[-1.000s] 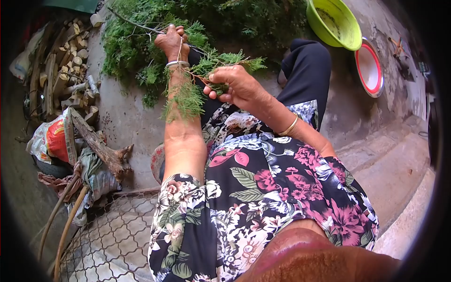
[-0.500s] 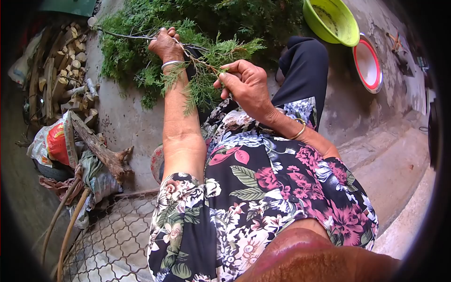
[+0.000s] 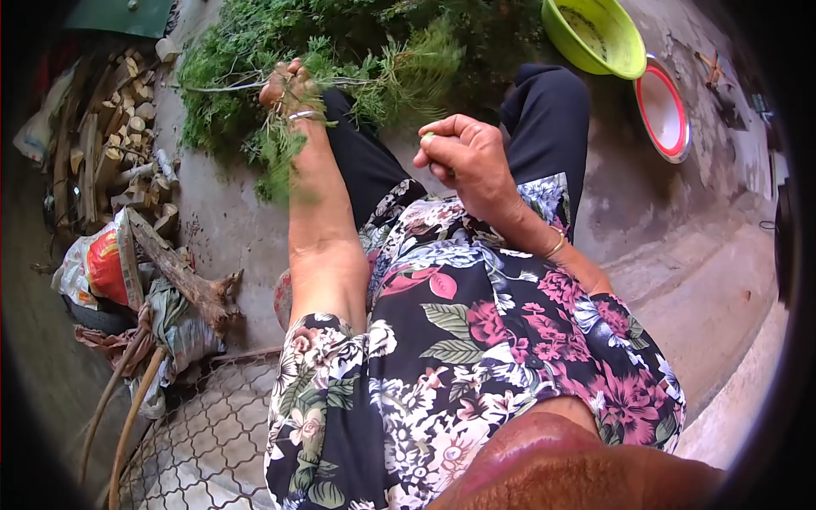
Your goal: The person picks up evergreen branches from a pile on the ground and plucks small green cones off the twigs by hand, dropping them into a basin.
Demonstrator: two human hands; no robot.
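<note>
My left hand [image 3: 287, 87], with a silver bangle at the wrist, is closed round the thin stem of a leafy green branch [image 3: 418, 71]. The branch's leaves spread on both sides of the hand, blurred by motion, and some hang over the forearm. Away from the branch, my right hand [image 3: 467, 161] is held above my lap, thumb and fingers pinched together. A small green piece [image 3: 429, 135] shows at its fingertips; the rest of its palm is hidden. A large heap of green foliage [image 3: 217, 115] lies beyond my knees.
Chopped firewood [image 3: 127, 127] is stacked at the left, above a red and white sack [image 3: 106, 268] and a rough log [image 3: 183, 276]. Wire mesh [image 3: 200, 433] lies at lower left. A green basin [image 3: 612, 51] and a red-rimmed basin [image 3: 661, 115] stand at upper right.
My right hand has come away from the branch and moved right, still pinched. My left hand has shifted slightly left with the branch, whose leaves have swung.
</note>
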